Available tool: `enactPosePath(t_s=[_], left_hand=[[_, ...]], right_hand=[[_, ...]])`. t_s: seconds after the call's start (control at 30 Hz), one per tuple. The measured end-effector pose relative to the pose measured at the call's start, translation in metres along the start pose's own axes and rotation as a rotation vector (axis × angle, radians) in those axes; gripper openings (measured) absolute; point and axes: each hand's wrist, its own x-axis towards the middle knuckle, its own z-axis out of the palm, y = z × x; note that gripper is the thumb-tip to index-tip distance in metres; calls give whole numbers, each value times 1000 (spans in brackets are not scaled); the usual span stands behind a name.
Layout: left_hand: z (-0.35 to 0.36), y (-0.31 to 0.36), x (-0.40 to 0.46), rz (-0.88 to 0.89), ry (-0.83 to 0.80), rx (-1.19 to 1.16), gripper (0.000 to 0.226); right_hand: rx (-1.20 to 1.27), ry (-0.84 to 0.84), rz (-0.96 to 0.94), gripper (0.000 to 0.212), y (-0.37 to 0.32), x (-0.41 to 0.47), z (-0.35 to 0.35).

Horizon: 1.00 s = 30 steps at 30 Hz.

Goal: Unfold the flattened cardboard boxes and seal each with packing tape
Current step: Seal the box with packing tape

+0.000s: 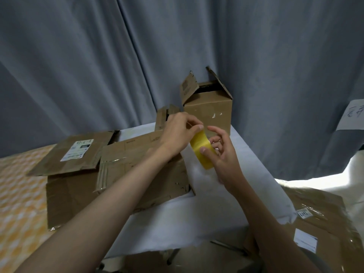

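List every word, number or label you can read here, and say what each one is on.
"7411", roughly, seen sideways: small white sticker on the taped box at lower right.
Handwritten digits, perhaps "4-3-13": white shipping label on the flat cardboard at left; its print is too small to read.
Handwritten characters: paper sign on the curtain, illegible.
Printed panel on the open box's flap: blurred.

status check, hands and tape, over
Right hand grips tape roll; left hand pinches its edge. Flattened boxes not yet unfolded. Nothing blocking.
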Motion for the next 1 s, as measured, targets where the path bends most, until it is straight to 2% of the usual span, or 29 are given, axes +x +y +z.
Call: enactPosePath(t_s=[0.23,0.4,0.6,0.77,0.87,1.0], left_hand=[[3,1,1,-44,50,-23,3],[1,-2,3,-45,57,-119,19],[1,-2,0,-10,-80,-108,20],[-1,-1,-9,25,-172,-205,20],[-4,-8,-9,17,-217,-263,33],[-4,-5,-12,105,-141,-220,37]], right_hand=[[-39,1,-22,58,-1,0,4],[-74,0,-49,56,1,-1,2],[-127,-2,-34,56,0,0,2],[-148,53,18,47,-3,3,-4],[-182,21,1,44,-5,2,-3],[-259,6,28,36,-6,4,-1]])
